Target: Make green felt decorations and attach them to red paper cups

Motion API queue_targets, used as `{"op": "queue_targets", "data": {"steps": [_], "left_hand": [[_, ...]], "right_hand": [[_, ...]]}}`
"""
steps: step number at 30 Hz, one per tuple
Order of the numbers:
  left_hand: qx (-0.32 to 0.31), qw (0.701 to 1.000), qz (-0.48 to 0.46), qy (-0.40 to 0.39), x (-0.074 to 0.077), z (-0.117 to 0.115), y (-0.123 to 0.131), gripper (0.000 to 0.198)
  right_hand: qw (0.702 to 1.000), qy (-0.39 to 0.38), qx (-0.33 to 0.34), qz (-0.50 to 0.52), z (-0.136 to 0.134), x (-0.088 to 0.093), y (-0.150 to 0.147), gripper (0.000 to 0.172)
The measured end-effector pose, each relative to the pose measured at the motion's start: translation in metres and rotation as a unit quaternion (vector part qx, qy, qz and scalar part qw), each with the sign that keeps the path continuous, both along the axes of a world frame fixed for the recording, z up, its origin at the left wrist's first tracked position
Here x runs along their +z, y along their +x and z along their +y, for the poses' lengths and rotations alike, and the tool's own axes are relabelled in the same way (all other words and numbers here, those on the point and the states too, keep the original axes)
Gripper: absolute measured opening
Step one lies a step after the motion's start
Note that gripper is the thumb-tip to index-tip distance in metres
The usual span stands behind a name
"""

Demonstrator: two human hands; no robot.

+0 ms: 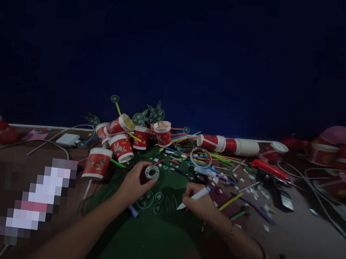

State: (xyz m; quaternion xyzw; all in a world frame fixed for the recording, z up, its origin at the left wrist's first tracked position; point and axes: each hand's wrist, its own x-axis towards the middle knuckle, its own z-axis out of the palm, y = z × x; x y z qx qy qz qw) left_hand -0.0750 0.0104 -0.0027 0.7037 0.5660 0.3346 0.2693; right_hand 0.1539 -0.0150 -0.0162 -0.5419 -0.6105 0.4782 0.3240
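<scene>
Grip: our left hand (132, 186) closed round a small ring-shaped tape roll (151, 172); right hand (199, 205) pinching a white marker (195, 196), tip down on green felt (149, 240). Glossy red paper cups (121, 147) and thin straws (218, 157) crowd the far edge; plain felt near us.

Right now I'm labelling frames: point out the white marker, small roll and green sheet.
white marker (198, 195): head view, barrel middle.
small roll (152, 172): head view, top face.
green sheet (147, 239): head view, bare part.

Heap of cups (121, 140) behind the sheet (152, 244), straws (196, 155) to its right, charger (67, 139) to its left.
</scene>
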Motion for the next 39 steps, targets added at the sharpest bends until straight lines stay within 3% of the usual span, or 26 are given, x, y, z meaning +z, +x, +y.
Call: {"op": "queue_targets", "data": {"steps": [8, 16, 39], "left_hand": [[0.001, 1.000, -0.001, 0.004, 0.0011, -0.0001, 0.0005, 0.039], [-0.011, 1.000, -0.007, 0.007, -0.0026, 0.0010, -0.0005, 0.039], [-0.003, 1.000, -0.004, 0.009, 0.0009, 0.0000, 0.0017, 0.038]], "right_hand": [[0.996, -0.016, 0.046, 0.070, -0.0039, 0.0095, -0.0003, 0.019], [0.998, 0.013, 0.064, 0.007, -0.0029, 0.0040, -0.0038, 0.017], [0.997, 0.031, 0.074, -0.019, -0.0013, 0.0048, -0.0047, 0.017]]}}
